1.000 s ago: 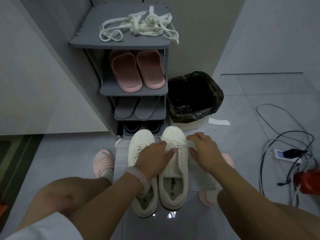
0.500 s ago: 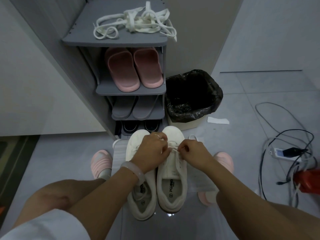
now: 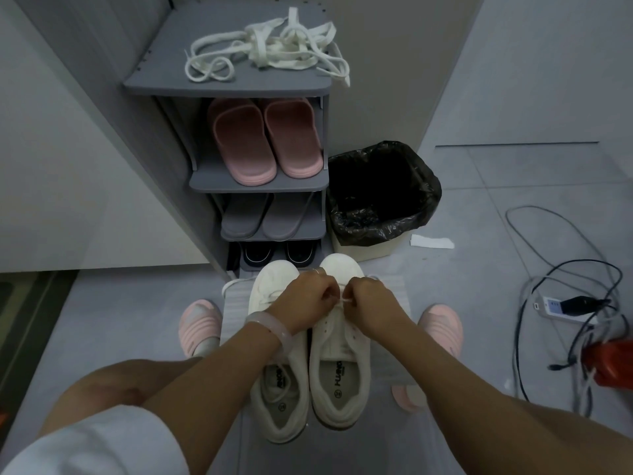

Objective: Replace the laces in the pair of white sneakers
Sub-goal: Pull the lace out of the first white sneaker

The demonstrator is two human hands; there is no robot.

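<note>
the pair of white leather sneakers [image 3: 310, 365] stands side by side on a pale ribbed mat [image 3: 236, 313] on the grey floor, toes pointing far toward the grey plastic shoe rack [image 3: 226, 85]. the left hand [image 3: 305, 299] and right hand [image 3: 368, 301] sit close together over the right sneaker's tongue, fingers curled, each pinching the thin white lace [image 3: 346, 299] threaded in that shoe. a tangle of loose white flat laces [image 3: 270, 54] lies on the rack's top shelf. pink rubber slippers [image 3: 265, 142] sit on the shelf below. a bin lined with a black plastic bag [image 3: 382, 195] stands right of the rack.
</note>
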